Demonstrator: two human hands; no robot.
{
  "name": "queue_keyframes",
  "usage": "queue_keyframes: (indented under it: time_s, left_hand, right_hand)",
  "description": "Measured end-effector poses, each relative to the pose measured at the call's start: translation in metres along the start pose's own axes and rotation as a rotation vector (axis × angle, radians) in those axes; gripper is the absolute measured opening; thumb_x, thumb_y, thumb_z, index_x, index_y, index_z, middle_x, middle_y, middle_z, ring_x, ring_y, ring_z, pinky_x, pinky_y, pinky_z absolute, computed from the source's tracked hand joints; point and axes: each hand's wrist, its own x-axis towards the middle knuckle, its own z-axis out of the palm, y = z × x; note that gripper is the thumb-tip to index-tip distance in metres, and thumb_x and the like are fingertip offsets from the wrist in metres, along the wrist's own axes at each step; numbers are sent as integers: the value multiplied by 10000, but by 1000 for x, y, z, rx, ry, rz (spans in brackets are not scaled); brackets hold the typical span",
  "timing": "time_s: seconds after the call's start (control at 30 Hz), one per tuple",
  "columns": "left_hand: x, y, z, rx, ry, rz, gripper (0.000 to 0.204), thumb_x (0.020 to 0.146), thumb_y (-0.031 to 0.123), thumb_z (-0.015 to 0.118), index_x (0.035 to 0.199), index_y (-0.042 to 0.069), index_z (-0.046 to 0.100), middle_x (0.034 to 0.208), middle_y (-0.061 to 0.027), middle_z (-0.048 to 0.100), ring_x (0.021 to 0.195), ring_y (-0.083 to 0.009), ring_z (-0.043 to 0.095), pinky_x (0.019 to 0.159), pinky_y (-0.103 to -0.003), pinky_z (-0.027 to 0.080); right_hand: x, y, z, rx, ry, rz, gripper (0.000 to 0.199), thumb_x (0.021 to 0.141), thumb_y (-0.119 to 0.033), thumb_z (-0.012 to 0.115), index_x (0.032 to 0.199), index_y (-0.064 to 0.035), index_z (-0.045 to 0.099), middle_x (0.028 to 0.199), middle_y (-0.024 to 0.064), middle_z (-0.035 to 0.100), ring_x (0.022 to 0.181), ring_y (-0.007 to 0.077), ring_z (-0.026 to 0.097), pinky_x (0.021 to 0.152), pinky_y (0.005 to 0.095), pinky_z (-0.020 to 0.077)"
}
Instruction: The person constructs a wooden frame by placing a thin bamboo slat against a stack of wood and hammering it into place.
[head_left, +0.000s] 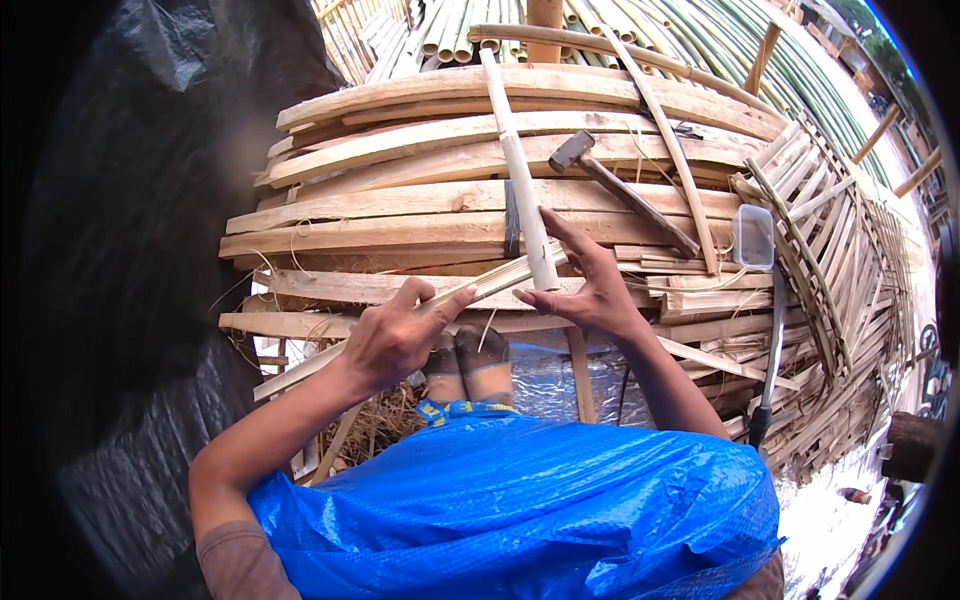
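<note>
My left hand (392,335) is closed around a bundle of thin bamboo strips (497,281), which slants up to the right. The bundle's far end meets the lower end of a pale rounded stick (517,170) lying across the timber. Around that end is my right hand (598,283), its thumb and fingers spread apart. The thumb tip is close to the stick's bottom and the fingers are beside its right side; whether they press on it is hard to see. A hammer (620,190) with a dark head and wooden handle lies just beyond my right hand.
Stacked wooden beams (400,237) span the space before me. To the right are a clear plastic container (753,238), a long blade with a dark handle (771,360) and a slatted bamboo rack (815,250). Black sheeting (150,300) hangs at left; a blue tarp (520,510) covers my lap.
</note>
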Motion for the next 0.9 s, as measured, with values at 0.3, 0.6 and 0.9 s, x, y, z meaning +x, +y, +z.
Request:
queue_keyframes:
  time_s: [0.3,0.6,0.9]
  left_hand:
    - [-1,2,-1,-15,8,62,590,824,22,630,1390,170,556,883,-104,503,538,-192,549,431,-326,532]
    - [-1,4,-2,-23,-41,62,591,829,27,655,1395,158,546,882,-107,508,559,-186,561,420,-315,535]
    - [-1,6,-2,4,-89,68,597,818,10,667,1387,150,552,888,-113,524,572,-202,589,434,-323,551]
  right_hand:
    - [-3,4,1,-48,10,-157,945,689,-235,830,1470,39,373,1384,210,549,1313,266,505,1101,380,363]
    - [-5,7,2,-65,32,-230,911,682,-157,797,1465,38,377,1342,242,563,1273,286,545,1096,367,395]
    - [-9,9,3,-16,36,-188,907,648,-109,739,1460,64,373,1342,219,578,1273,250,543,1102,348,368]
